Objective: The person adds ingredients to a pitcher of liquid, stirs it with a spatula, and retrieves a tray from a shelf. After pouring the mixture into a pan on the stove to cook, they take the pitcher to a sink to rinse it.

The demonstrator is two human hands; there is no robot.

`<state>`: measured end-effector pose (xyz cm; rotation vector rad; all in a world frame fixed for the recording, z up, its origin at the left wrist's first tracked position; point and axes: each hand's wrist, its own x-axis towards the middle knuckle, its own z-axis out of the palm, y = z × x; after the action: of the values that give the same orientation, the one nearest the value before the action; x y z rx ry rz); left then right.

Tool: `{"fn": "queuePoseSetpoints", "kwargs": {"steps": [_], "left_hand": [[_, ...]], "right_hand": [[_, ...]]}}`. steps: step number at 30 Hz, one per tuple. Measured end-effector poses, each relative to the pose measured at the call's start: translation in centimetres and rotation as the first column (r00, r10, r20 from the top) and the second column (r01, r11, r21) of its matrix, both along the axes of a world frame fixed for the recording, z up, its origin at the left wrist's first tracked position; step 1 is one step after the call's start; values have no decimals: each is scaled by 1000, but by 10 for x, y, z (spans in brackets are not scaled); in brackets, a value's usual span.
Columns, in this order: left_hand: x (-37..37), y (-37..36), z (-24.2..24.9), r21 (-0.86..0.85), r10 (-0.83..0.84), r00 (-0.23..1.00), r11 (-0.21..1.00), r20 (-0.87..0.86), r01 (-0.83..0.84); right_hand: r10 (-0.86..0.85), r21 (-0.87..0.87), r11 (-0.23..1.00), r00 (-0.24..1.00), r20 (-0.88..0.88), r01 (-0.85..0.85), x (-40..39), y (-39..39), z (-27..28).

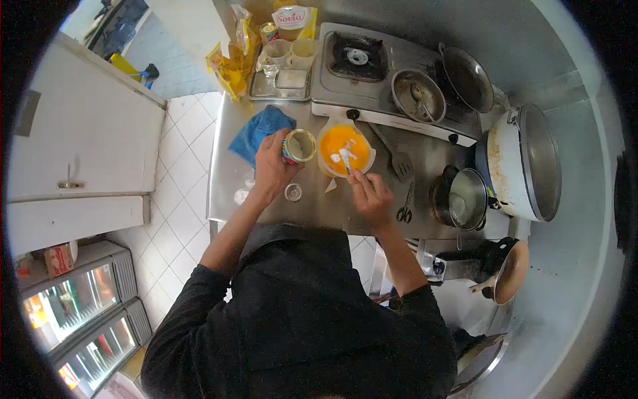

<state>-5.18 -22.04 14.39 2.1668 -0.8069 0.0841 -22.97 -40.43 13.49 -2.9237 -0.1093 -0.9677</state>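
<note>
My left hand (271,163) is wrapped round a small tin can (300,145), tilted so its open top faces up towards me; pale residue shows inside. In my right hand (371,196) is the handle of a spoon (345,159), whose end dips into a bowl (323,164) of orange-yellow liquid (355,141). White clumps lie on the liquid around the spoon. The bowl stands on the steel counter just right of the can. Behind my left hand lies a crumpled blue cloth (260,130). A small clear round lid or cup (293,193) sits near my left wrist.
Beyond the bowl stands a gas stove (332,90) with a pan (425,83) holding a spoon, and a wok (467,78). To the right are a spatula (401,163), scissors (404,213), a strainer (468,199) and a large pot (512,159). A tray (262,93) with cups stands back left.
</note>
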Motion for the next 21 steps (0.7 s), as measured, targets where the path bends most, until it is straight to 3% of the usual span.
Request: {"fn": "queuePoseSetpoints", "kwargs": {"steps": [5, 8, 11, 14, 17, 21], "left_hand": [[-4, 0, 0, -41, -122, 990, 991, 68, 125], [-10, -4, -5, -52, -197, 967, 977, 162, 207], [-16, -7, -5, 4, -222, 945, 974, 240, 228], [-19, -9, 2, 49, -216, 949, 976, 228, 210], [-19, -17, 3, 39, -195, 962, 981, 190, 191], [-16, -24, 17, 56, -152, 974, 988, 165, 145]], "right_hand": [[115, 186, 973, 985, 127, -137, 10, 26, 52], [104, 242, 964, 994, 36, -109, 40, 43, 45], [101, 406, 910, 995, -12, -87, 50, 48, 25], [-23, 570, 822, 1000, 17, 9, 49, 42, 18], [-115, 897, 430, 991, -63, 107, 43, 35, -9], [-228, 980, 178, 972, -52, 94, 33, 14, 0]]}}
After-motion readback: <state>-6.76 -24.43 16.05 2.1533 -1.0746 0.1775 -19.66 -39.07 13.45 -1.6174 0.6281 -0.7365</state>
